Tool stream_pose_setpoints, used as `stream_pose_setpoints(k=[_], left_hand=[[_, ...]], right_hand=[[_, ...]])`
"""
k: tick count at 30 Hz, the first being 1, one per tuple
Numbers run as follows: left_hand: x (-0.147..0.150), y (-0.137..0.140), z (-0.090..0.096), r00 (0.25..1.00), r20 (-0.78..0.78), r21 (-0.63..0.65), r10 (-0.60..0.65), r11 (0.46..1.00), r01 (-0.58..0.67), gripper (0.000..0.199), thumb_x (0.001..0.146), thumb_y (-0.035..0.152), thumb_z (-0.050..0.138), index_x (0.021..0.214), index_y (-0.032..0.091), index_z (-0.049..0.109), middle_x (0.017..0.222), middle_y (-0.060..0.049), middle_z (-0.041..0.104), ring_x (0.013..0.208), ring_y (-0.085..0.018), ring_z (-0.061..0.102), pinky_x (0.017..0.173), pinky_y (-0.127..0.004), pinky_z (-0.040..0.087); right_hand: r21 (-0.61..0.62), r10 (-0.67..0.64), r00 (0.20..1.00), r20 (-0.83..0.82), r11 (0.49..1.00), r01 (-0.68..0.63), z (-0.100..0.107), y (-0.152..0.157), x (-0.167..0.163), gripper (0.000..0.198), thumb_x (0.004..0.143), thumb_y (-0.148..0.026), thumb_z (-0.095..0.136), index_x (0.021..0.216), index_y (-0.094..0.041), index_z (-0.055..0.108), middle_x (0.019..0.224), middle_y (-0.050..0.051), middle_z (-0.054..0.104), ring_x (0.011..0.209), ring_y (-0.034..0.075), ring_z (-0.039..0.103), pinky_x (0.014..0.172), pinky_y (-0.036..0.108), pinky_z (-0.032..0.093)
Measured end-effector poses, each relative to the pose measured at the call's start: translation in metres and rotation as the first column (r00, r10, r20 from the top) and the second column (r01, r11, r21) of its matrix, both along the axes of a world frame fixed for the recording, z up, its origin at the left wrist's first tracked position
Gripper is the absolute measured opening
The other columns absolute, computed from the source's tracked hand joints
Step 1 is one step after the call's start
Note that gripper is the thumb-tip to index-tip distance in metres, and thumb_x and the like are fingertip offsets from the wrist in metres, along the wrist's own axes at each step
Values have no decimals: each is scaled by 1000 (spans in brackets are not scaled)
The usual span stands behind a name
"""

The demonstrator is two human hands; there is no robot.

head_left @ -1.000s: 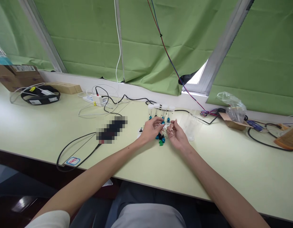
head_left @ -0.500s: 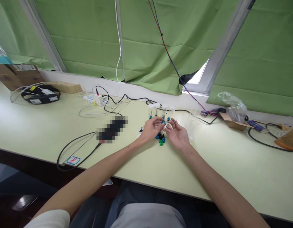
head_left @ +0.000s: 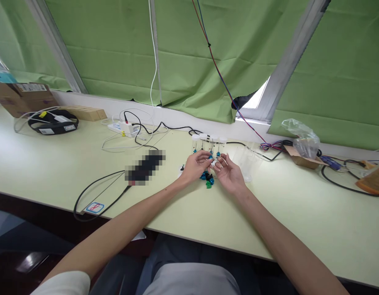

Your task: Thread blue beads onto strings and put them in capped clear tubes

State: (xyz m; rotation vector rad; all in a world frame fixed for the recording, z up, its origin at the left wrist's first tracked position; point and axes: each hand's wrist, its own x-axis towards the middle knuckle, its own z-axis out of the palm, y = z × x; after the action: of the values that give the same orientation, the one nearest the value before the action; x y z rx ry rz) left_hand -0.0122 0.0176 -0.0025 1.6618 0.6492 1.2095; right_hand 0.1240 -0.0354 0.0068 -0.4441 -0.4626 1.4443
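My left hand (head_left: pixel 195 164) is closed in a pinch, thumb and forefinger meeting above the table. My right hand (head_left: pixel 230 176) faces it, fingers curled and pinched around something small and pale. What each hand holds is too small and too covered to name. Just behind the fingers stand several clear tubes with white caps (head_left: pixel 203 136), with thin dark stems and small blue pieces (head_left: pixel 218 154) inside. Below my fingertips lies a cluster of blue and black small parts (head_left: pixel 207 177), with a green part (head_left: pixel 208 185) at its near end. Another small black part lies left of my left hand, partly hidden.
A pixelated dark device (head_left: pixel 144 168) with a black cable lies to the left. Behind it is a white power strip (head_left: pixel 123 129). Clear plastic (head_left: pixel 247 164) lies right of my hands. An open small box (head_left: pixel 304 157) with a plastic bag stands further right, among cables.
My hands stay in nearly the same place. The fingers of my right hand have shifted slightly around the small pale thing.
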Motion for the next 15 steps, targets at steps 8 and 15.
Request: stream_pose_setpoints(k=[8, 15], left_hand=[[-1, 1, -1, 1000, -22, 5, 14, 1000, -14, 31, 77, 36, 71, 99, 16, 63, 90, -7, 68, 76, -17, 67, 69, -31, 57], [1, -2, 1, 1000, -17, -10, -5, 1000, 5, 31, 77, 36, 71, 99, 16, 63, 89, -7, 67, 72, -16, 66, 65, -31, 58]], right_hand=[[15, 1, 999, 50, 1000, -2, -4, 2, 2, 24, 91, -36, 62, 77, -17, 62, 61, -4, 49, 51, 8, 43, 54, 21, 45], [-11, -29, 995, 91, 999, 30, -2, 2, 1, 29, 84, -42, 70, 72, -18, 60, 59, -5, 46, 50, 7, 40, 53, 21, 44]])
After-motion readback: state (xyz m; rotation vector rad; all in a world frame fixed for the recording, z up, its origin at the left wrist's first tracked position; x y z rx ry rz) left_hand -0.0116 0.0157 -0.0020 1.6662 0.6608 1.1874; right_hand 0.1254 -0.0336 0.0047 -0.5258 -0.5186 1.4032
